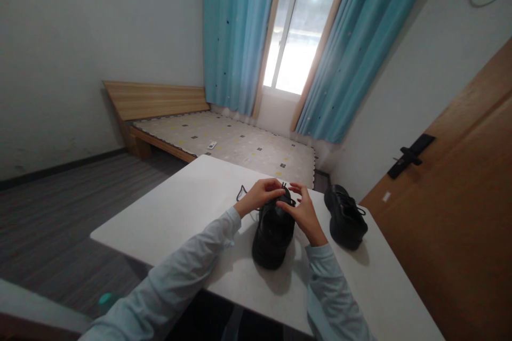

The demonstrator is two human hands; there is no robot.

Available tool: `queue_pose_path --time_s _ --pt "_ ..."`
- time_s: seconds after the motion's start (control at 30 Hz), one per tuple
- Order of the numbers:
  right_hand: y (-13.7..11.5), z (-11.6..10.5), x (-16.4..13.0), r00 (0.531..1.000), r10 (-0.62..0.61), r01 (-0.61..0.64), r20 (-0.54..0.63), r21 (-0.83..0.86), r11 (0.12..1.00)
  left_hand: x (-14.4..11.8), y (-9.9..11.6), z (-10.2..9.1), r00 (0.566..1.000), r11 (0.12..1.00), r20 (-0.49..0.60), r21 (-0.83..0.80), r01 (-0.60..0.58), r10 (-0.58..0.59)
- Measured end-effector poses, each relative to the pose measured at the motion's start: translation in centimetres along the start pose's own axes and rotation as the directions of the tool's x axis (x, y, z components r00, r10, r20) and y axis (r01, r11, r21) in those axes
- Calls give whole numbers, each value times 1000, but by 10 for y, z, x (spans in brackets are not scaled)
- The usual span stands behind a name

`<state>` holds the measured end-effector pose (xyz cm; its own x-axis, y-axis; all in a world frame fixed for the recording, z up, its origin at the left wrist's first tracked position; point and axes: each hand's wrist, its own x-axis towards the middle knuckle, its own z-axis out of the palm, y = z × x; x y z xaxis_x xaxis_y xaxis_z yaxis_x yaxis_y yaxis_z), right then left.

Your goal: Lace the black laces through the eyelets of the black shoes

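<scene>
Both hands, left hand and right hand, pinch the laces of a chunky black shoe on the white table; second shoe sits just right.

One shoe stands on the bench near the middle of its right half, its far end pointing toward the far edge. The left hand and right hand meet over that far end, the left hand on the shoe's left, the right hand on its right. A lace trails on the bench left of the left hand. A second shoe lies to the right, apart from the first, close to the bench's right edge. Behind the bench stands a bed, with a small remote on it. A door is to the right.
</scene>
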<state>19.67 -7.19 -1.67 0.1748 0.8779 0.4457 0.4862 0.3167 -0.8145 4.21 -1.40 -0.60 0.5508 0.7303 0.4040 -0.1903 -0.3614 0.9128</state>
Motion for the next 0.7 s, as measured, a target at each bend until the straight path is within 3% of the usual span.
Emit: queue_pose_path --time_s 0.13,0.37,0.7 --pt "17 8 1 990 118 -123 74 72 990 6 -5 -3 999 1000 -45 13 -11 12" --pt "13 18 -3 964 266 -266 19 107 958 18 -3 -7 999 1000 -42 30 -1 2" --pt "13 16 -4 943 328 -333 61 145 932 42 28 -14 998 973 1 225 55 -56"
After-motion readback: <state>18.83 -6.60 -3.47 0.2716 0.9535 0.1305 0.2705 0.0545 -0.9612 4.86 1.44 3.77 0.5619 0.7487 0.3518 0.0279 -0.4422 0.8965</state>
